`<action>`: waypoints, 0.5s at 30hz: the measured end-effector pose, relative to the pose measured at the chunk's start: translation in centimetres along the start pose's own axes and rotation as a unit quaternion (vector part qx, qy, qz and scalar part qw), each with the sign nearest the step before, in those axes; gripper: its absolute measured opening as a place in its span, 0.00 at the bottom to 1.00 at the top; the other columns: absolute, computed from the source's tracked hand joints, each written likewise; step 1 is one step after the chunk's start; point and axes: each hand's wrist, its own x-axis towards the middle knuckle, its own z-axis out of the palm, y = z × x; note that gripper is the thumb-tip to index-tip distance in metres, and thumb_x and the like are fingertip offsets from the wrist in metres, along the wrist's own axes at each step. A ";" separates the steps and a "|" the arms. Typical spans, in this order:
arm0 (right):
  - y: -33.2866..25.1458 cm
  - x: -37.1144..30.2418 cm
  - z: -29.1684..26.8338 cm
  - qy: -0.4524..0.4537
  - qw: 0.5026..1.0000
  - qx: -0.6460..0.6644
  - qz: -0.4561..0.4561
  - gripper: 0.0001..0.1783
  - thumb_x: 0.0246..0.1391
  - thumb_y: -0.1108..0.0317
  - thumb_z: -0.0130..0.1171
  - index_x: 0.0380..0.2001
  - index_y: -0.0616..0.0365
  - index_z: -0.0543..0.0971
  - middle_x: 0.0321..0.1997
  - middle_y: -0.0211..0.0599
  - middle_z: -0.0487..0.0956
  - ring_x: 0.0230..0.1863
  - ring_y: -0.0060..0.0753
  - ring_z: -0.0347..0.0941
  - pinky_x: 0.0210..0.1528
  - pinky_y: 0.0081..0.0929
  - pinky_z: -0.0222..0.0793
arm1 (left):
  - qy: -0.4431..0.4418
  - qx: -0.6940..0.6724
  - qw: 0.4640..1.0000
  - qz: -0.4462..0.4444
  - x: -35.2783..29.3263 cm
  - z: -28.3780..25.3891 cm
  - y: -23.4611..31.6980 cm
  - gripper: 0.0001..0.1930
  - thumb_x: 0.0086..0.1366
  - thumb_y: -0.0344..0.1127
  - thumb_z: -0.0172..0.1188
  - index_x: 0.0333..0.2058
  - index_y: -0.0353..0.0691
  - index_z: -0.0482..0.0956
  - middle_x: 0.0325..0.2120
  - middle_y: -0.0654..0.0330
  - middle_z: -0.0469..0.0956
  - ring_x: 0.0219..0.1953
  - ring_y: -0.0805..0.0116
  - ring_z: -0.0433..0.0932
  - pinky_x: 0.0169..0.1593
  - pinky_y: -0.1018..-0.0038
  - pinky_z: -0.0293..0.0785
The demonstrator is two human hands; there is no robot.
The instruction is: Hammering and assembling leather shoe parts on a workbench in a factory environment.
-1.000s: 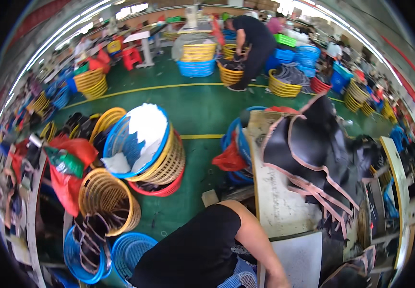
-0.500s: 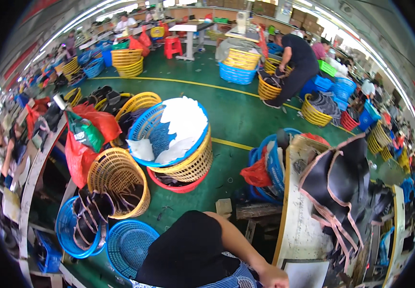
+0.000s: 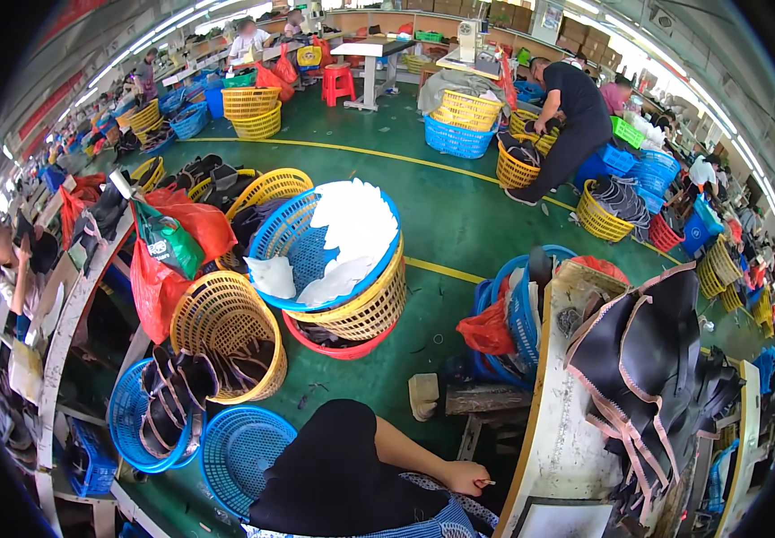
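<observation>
My left arm, in a short black sleeve (image 3: 334, 471), comes in from the lower edge with its elbow bent. My left hand (image 3: 468, 478) is closed, left of the worktable's (image 3: 544, 403) edge. A small pale bit shows at its fingertips, too small to name. Blue patterned cloth (image 3: 450, 520) lies below the forearm. On the worktable, to the right of the hand, black pieces with pinkish edges (image 3: 657, 336) lie in a pile, some strips hanging down. A pale flat panel (image 3: 567, 520) is at the near end. My right hand is out of view.
Left stand a blue basket (image 3: 246, 453), a yellow basket (image 3: 226, 336) with dark pieces, and stacked baskets topped by a blue one (image 3: 271, 242) holding white pieces. More blue baskets (image 3: 518, 314) adjoin the worktable. Farther off, a person in black (image 3: 576, 117) bends over baskets.
My left hand has moved left and upward, away from the worktable's near end. The small pale bit now shows at its fingertips. The whole view has shifted slightly.
</observation>
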 end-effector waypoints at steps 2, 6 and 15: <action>0.2 0.1 -0.2 0.004 1.000 -0.004 0.008 0.16 0.59 0.69 0.66 0.20 0.54 0.73 0.14 0.28 0.63 0.15 0.24 0.54 0.17 0.28 0.54 | -0.007 0.031 0.999 -0.005 0.2 0.4 -0.3 0.15 0.54 0.36 0.59 0.19 0.37 0.62 0.15 0.51 0.63 0.21 0.49 0.66 0.28 0.55 0.56; -0.3 0.1 0.5 0.025 0.999 -0.035 0.015 0.15 0.59 0.70 0.66 0.21 0.53 0.72 0.14 0.26 0.62 0.14 0.23 0.52 0.16 0.27 0.52 | 0.003 0.042 0.999 -0.015 0.6 0.8 -1.3 0.14 0.54 0.37 0.59 0.20 0.37 0.63 0.16 0.49 0.65 0.23 0.47 0.69 0.30 0.54 0.59; -2.1 -0.7 0.5 -0.014 0.992 -0.102 0.075 0.12 0.66 0.61 0.58 0.34 0.58 0.74 0.17 0.29 0.66 0.16 0.23 0.59 0.20 0.26 0.55 | -0.028 0.025 0.999 -0.008 1.7 0.9 -1.6 0.14 0.54 0.39 0.59 0.21 0.35 0.67 0.18 0.46 0.70 0.24 0.44 0.72 0.30 0.54 0.64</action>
